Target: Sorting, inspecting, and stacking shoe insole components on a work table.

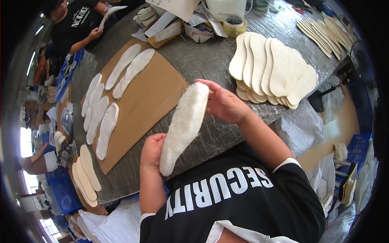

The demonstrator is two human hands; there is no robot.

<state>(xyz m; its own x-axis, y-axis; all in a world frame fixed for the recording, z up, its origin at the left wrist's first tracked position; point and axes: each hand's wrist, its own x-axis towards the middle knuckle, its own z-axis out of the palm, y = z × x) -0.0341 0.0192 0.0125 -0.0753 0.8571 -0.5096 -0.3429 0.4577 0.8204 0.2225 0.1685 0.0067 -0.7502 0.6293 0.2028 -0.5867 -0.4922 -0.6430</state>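
A white fleecy insole (pixel 184 123) is held up in front of my body, tilted, its fluffy face showing. My left hand (pixel 153 152) is closed around the edge near its lower end. Up at the other end, my right hand (pixel 227 103) grips the edge, with some fingertips hidden behind the insole. Several white insoles (pixel 133 73) lie spread on a brown cardboard sheet (pixel 150 105) to the left. On the right, overlapping cream insoles (pixel 279 67) form a fanned stack on the table (pixel 219 141).
More insoles (pixel 86 174) lie at the table's left edge, and others (pixel 320 34) at the far right. Tape rolls (pixel 235 26), a white bucket (pixel 227 8) and papers stand at the back. Another person (pixel 77 24) holds an insole at the far left.
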